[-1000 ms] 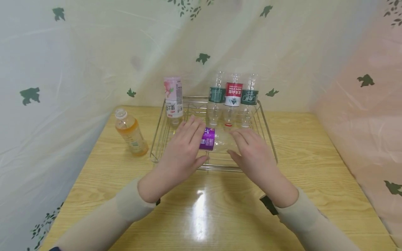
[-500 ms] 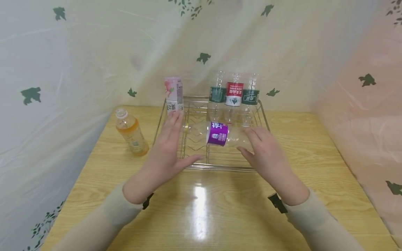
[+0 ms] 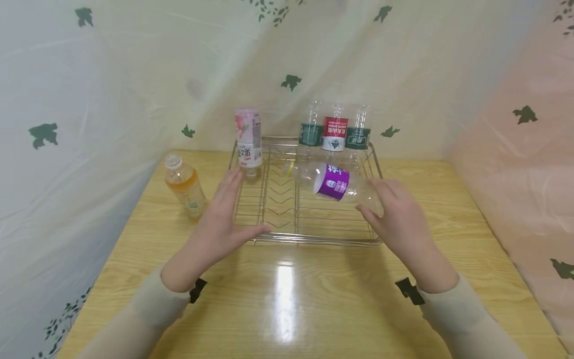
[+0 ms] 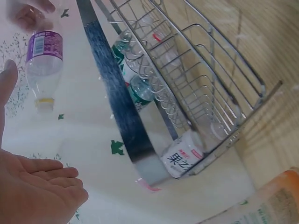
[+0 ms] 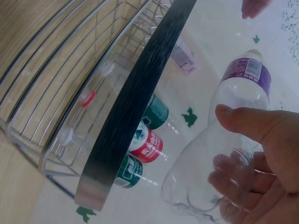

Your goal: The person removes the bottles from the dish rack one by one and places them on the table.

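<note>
My right hand (image 3: 403,219) grips a clear plastic bottle (image 3: 334,182) with a purple label near its base end. The bottle is tilted above the wire rack (image 3: 336,243), its yellow-capped neck pointing left. In the right wrist view the thumb and fingers curl round the bare clear part of the bottle (image 5: 240,98). My left hand (image 3: 215,219) is spread at the rack's left side and holds nothing. Its fingertips are near an upside-down bottle (image 3: 248,137) with a pink and white label. In the left wrist view the left palm (image 4: 37,191) is turned up, fingers loose.
Upside down at the rack's back right stand two green-labelled bottles (image 3: 310,134) and a red-labelled bottle (image 3: 335,132). A bottle of orange drink (image 3: 186,192) stands on the wooden table (image 3: 341,299) left of the rack. A patterned curtain (image 3: 202,65) hangs behind.
My left hand has come off the purple-labelled bottle and moved left. My right hand has moved right with the bottle, which has shifted right and tilted, neck end farther back.
</note>
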Demonstrator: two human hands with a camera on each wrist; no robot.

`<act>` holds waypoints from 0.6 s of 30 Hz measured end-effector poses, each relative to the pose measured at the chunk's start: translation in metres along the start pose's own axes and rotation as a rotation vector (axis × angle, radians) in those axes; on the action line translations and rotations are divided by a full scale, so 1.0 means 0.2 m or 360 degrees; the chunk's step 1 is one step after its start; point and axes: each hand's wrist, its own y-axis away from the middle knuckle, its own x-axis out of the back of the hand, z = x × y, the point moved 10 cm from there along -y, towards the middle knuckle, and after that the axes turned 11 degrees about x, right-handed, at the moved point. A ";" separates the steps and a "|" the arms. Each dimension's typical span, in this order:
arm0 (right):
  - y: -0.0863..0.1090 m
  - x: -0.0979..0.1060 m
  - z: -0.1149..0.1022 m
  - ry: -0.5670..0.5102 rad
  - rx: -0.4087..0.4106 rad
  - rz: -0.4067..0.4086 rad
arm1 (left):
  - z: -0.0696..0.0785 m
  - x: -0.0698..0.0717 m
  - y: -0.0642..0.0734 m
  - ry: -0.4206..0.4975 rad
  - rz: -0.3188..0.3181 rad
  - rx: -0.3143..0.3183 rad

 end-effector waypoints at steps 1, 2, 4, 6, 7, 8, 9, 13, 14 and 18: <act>0.01 0.01 0.01 -0.0002 -0.0016 0.0011 | -0.02 0.00 0.00 0.0006 -0.0012 0.0033; 0.01 0.02 0.02 -0.0004 -0.0028 0.0026 | -0.04 -0.01 0.00 0.0008 -0.0020 0.0070; 0.02 0.04 0.04 -0.0003 -0.0053 0.0058 | -0.09 -0.01 0.00 0.0016 -0.0042 0.0146; 0.03 0.06 0.05 0.0004 -0.0075 0.0096 | -0.13 -0.02 0.00 0.0015 -0.0060 0.0208; 0.03 0.07 0.06 0.0004 -0.0080 0.0118 | -0.16 -0.03 0.01 0.0021 -0.0072 0.0234; 0.04 0.08 0.07 0.0007 -0.0085 0.0137 | -0.18 -0.03 0.00 0.0036 -0.0084 0.0260; 0.04 0.09 0.08 0.0009 -0.0089 0.0161 | -0.20 -0.03 0.01 0.0053 -0.0093 0.0286; 0.07 0.12 0.14 -0.0001 -0.0104 0.0229 | -0.27 -0.04 0.00 0.0135 -0.0114 0.0370; 0.08 0.13 0.15 -0.0006 -0.0120 0.0238 | -0.29 -0.04 0.00 0.0145 -0.0118 0.0389; 0.10 0.14 0.22 -0.0043 -0.0183 0.0274 | -0.36 -0.05 0.01 0.0160 -0.0154 0.0443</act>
